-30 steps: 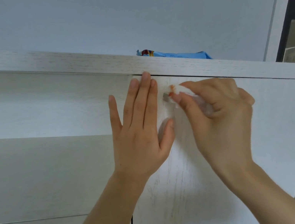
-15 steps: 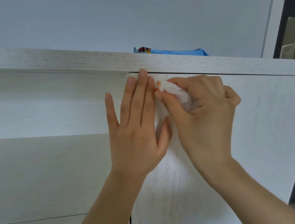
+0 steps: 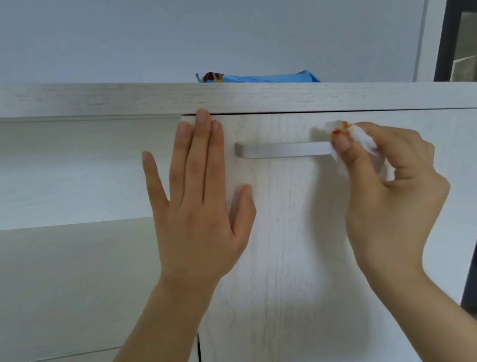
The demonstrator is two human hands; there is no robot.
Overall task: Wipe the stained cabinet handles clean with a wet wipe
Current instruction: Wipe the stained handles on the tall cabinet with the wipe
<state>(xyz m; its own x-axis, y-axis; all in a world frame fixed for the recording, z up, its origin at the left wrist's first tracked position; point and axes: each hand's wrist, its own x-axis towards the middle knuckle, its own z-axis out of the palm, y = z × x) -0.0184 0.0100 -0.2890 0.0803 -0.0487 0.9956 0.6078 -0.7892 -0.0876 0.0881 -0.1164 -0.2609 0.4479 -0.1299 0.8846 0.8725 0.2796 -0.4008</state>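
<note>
White cabinet door (image 3: 287, 235); left hand (image 3: 199, 219) flat; right hand (image 3: 389, 187) pinches wet wipe (image 3: 345, 131) on handle (image 3: 282, 148).

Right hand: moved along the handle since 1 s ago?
Yes. The right hand with the wet wipe slid from the handle's left end to its right end.

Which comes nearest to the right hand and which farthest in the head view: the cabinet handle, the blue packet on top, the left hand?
From the right hand:
1. Cabinet handle: its right end meets the wipe this hand pinches.
2. Blue packet: up and to the left, on top of the cabinet.
3. Left hand: flat on the door, past the handle's left end.
</note>
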